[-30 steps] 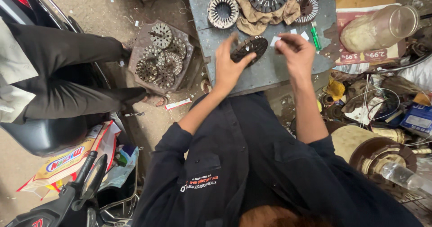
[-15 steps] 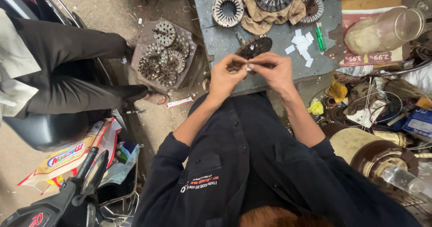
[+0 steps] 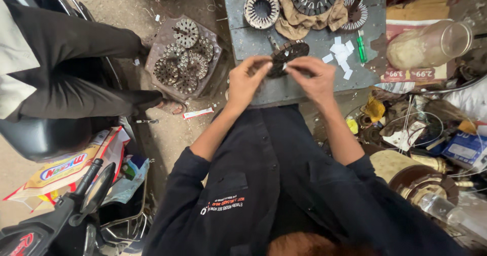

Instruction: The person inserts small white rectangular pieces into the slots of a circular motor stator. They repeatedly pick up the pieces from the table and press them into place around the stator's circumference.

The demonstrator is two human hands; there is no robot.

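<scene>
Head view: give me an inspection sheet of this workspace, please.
Surface: grey metal table, scuffed.
Job's things: dark slotted ring on the table at the hands; small white strip pinched between them.
Clutter: white paper slips, green screwdriver, second stator ring, tan cloth, glass jar.
Hands: left hand and right hand both pinch the strip.
Cables: loose wires at right.
Surroundings: tray of rings on the floor; another person's leg.

table top (image 3: pixel 264 40): dull grey-blue, scuffed
slotted disc (image 3: pixel 286 57): dark, near black
paper slips (image 3: pixel 341 53): white
screwdriver (image 3: pixel 361 47): green handle
cloth (image 3: pixel 299 22): tan brown
ring core (image 3: pixel 262 8): silvery grey, ribbed
jar (image 3: pixel 428 45): clear, pale contents
jacket (image 3: pixel 264 185): black, small orange-white print
stacked discs (image 3: pixel 185 55): rusty brown-grey
</scene>
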